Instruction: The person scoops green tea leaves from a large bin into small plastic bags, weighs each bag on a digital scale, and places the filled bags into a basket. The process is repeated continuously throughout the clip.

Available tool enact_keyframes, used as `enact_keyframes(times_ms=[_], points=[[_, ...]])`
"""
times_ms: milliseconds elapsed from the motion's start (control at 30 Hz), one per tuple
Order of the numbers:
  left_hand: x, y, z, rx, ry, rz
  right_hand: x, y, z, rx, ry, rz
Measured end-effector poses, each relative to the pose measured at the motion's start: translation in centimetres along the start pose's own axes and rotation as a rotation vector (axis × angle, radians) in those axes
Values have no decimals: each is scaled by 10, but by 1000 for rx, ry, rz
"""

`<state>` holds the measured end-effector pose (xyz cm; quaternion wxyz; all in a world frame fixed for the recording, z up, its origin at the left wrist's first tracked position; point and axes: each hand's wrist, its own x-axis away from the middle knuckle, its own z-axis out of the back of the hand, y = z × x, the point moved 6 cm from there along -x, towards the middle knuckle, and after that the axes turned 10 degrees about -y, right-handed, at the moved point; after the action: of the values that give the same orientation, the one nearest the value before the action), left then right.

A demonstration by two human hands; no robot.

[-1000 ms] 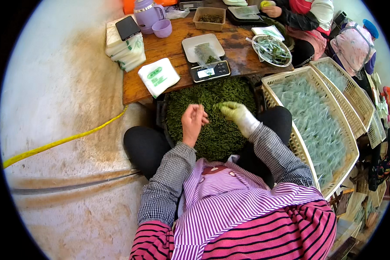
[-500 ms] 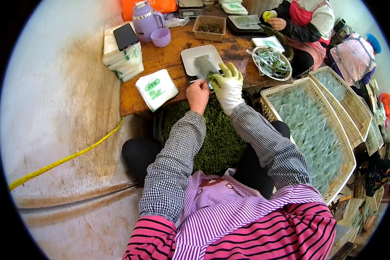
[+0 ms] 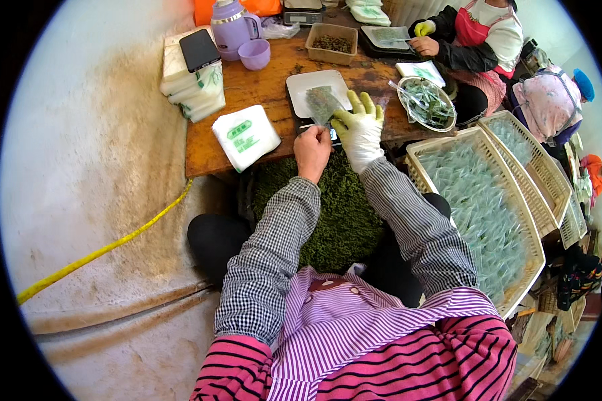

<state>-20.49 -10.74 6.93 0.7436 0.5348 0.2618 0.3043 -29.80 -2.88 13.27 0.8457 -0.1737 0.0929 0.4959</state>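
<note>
A clear plastic bag (image 3: 322,101) with green leafy bits inside lies tilted over the white tray (image 3: 298,83) of a small scale, its mouth toward me. My left hand (image 3: 312,152), bare, is closed in a pinch at the bag's near end. At the right side of the mouth is my right hand (image 3: 363,132) in a white glove with yellowish fingertips. Its thumb and forefinger appear to pinch the film, while the other fingers stand raised and apart. Under my forearms, a large heap of small green bits (image 3: 344,214) fills a dark container between my knees.
Left of the scale lie flat printed bags (image 3: 246,137), a bag stack with a phone (image 3: 199,50), a purple jug (image 3: 229,30) and cup (image 3: 254,55). To the right stand a basket of packets (image 3: 427,103) and crates (image 3: 535,267) of filled bags. A co-worker (image 3: 478,40) sits across.
The green clump at my right fingertips no longer shows. My left hand has shifted slightly right; the gloved fingers remain beside the bag's mouth. The whole view has shifted a little.
</note>
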Motion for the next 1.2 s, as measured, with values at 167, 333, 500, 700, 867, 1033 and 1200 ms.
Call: enact_keyframes(times_ms=[167, 333, 500, 700, 867, 1033, 1200], points=[[8, 6, 9, -180, 68, -89, -20, -8, -16, 111, -136, -51], [37, -14, 27, -200, -125, 0, 44, 1, 12, -299, 291, 50], [95, -51, 33, -138, -269, 194, 92, 12, -13, -348, 168, -145], [135, -64, 24, -96, -273, 251, 57, -5, -30, -203, 181, -132], [142, -72, 23, -99, -301, 276, 79, -3, -30, -261, 208, -115], [146, -78, 19, -73, -334, 282, 125, 19, -41, -346, 144, -259], [151, -84, 25, -76, -317, 287, 145, 18, -79, 61, -449, -370]])
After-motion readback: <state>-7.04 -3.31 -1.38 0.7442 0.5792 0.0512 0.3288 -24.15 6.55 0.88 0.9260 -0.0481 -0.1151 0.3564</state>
